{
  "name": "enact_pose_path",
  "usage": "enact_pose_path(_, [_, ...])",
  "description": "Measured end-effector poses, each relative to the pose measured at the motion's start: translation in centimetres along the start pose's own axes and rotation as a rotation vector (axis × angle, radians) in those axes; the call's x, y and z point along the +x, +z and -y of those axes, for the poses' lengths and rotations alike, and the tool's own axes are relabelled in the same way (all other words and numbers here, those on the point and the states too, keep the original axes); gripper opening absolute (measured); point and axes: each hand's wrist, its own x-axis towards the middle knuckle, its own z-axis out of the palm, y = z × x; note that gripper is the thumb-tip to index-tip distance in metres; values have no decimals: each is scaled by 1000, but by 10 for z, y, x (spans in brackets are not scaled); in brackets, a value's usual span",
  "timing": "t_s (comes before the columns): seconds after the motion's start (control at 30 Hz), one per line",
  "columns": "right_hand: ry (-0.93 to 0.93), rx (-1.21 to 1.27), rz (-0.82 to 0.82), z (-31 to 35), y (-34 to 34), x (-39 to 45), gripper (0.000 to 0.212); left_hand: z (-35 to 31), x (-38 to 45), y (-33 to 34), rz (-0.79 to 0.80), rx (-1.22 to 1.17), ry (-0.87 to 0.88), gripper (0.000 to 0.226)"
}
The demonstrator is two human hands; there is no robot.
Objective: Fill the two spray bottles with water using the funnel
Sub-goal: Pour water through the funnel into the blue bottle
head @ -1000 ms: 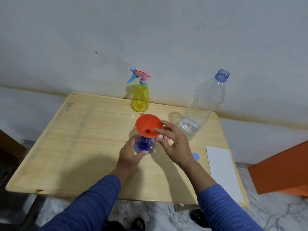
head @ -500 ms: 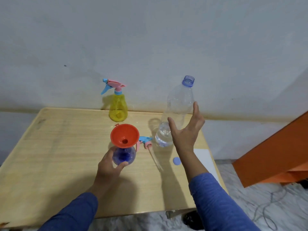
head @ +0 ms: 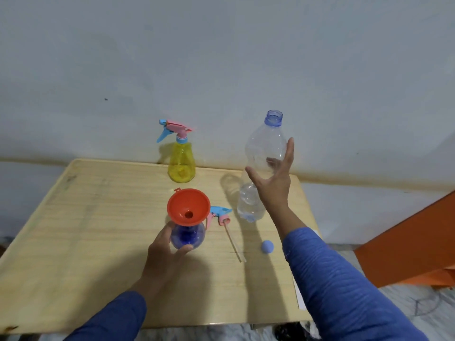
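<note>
Left hand (head: 164, 252) grips funnel-topped blue bottle (head: 188, 237) (mid-table (head: 98, 217)); right hand (head: 273, 183) spread.

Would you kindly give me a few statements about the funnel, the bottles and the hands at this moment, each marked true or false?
1. The orange funnel sits in the neck of the blue spray bottle. True.
2. The yellow spray bottle has its trigger head removed. False: its head is on; the loose trigger head lies beside the blue one.
3. The left hand holds the blue spray bottle. True.
4. The clear water bottle is capped. False: its neck is open, and a blue cap lies on the table.
5. The right hand holds the funnel. False: it is spread at the clear water bottle.
</note>
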Motion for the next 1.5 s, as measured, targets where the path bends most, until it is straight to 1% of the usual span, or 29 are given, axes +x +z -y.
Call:
enact_pose_path(0.13, [-109,-44,126,4,-4,3,109,0,0,0,12,-7,-9,51])
enact_pose_path(0.27, [-192,-94,328,9,-18,9,109,1,-1,-1,2,-21,-6,50])
enact_pose_path(0.47, [-347,-355,712,26,-44,8,106,-2,-4,0,-25,-28,21,56])
enact_pose_path(0.63, [-412,-598,898,30,-58,5,111,-1,-4,1,-43,-24,50,58])
enact_pose_path(0.73, [-461,-719,947,30,-61,3,112,-2,-5,2,-50,-19,65,59])
enact_pose_path(0.87, [-503,-813,972,34,-64,2,112,-2,-5,2,-54,-2,60,60])
enact_pose_path(1.0, [-527,-866,982,38,-65,1,107,-3,-5,3,-50,-1,53,61])
enact_pose_path(1.2, [-601,-967,978,42,-61,2,112,-1,-4,2,-42,-7,37,61])
enact_pose_path(1.5, [-649,-1023,967,51,-60,11,109,-4,-5,2,-39,-11,25,60])
